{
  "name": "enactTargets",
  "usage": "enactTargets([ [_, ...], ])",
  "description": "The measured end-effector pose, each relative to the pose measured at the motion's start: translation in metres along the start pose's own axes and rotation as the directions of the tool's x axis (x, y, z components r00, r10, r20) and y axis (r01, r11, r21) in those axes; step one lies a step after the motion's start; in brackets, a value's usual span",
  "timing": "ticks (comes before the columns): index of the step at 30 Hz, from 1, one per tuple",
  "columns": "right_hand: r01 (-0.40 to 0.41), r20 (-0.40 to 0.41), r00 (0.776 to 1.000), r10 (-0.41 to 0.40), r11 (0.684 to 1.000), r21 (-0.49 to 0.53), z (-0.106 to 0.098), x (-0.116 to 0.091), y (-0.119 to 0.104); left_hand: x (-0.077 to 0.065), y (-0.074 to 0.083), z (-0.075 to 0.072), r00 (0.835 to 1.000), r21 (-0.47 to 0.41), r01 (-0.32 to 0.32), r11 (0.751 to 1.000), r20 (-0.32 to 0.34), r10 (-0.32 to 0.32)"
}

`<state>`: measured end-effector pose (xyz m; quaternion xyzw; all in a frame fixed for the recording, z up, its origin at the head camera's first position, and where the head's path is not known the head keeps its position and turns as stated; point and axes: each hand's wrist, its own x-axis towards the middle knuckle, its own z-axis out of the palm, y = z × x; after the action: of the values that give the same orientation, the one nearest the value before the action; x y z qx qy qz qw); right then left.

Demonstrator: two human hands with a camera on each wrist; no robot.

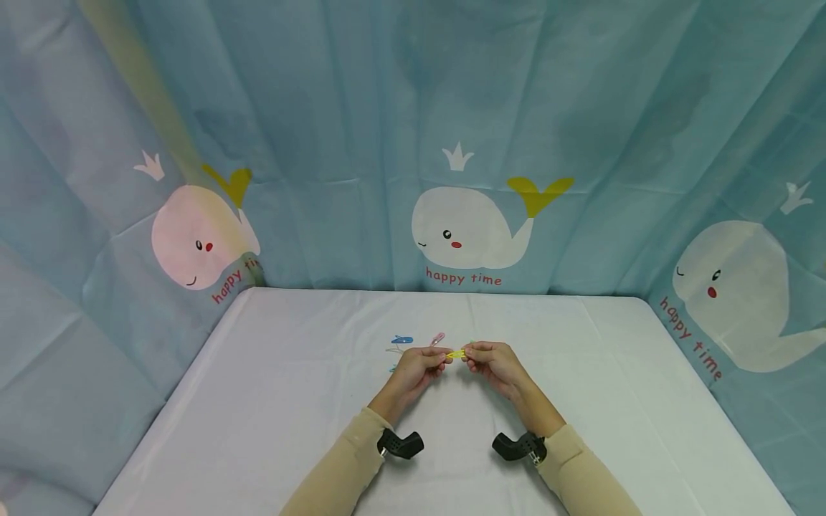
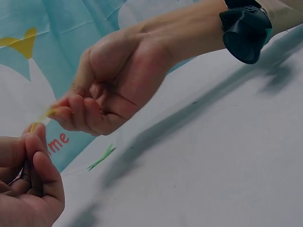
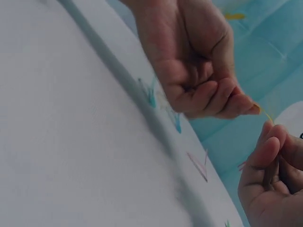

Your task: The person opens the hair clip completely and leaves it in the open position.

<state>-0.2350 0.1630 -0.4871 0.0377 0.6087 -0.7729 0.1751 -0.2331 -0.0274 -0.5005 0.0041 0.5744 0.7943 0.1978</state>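
Between the two hands, above the white table, is a small yellow hair clip (image 1: 457,354). My left hand (image 1: 419,365) pinches its left end between thumb and forefinger. The other end is in the pinch of my right hand (image 1: 495,364), and a thin yellow strip spans the short gap in both wrist views. Much of the clip is covered by the fingertips. Just behind the hands lie a blue clip (image 1: 402,339) and a pink clip (image 1: 438,338). A green clip (image 2: 102,157) rests on the cloth near the right hand.
A white cloth covers the table (image 1: 258,401). Beyond the left hand, teal clips (image 3: 151,94) lie close together on it, partly hidden in the head view. Blue curtains (image 1: 361,236) printed with whales hang along the back and sides.
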Motion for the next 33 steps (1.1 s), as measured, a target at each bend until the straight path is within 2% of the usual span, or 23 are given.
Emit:
enactTargets([
  [7, 0.006, -0.006, 1.0, -0.006, 1.0, 0.005, 0.0008, 0.001, -0.0016, -0.0006, 0.001, 0.0, 1.0, -0.008, 0.009, 1.0, -0.015, -0.009],
  [16, 0.005, -0.01, 1.0, -0.005, 1.0, -0.031, -0.0012, 0.0033, 0.0024, -0.0012, 0.0008, 0.0002, 1.0, -0.028, 0.014, 1.0, -0.003, -0.014],
  [25, -0.002, -0.011, 1.0, 0.002, 1.0, 0.0, -0.0016, 0.0038, 0.002, -0.0032, 0.0012, 0.0021, 1.0, -0.011, 0.006, 1.0, -0.006, -0.007],
  [33, -0.007, -0.003, 1.0, 0.007, 1.0, -0.025, -0.0019, 0.0029, -0.0003, -0.0031, 0.0029, 0.0031, 1.0, -0.006, 0.012, 1.0, -0.026, -0.012],
])
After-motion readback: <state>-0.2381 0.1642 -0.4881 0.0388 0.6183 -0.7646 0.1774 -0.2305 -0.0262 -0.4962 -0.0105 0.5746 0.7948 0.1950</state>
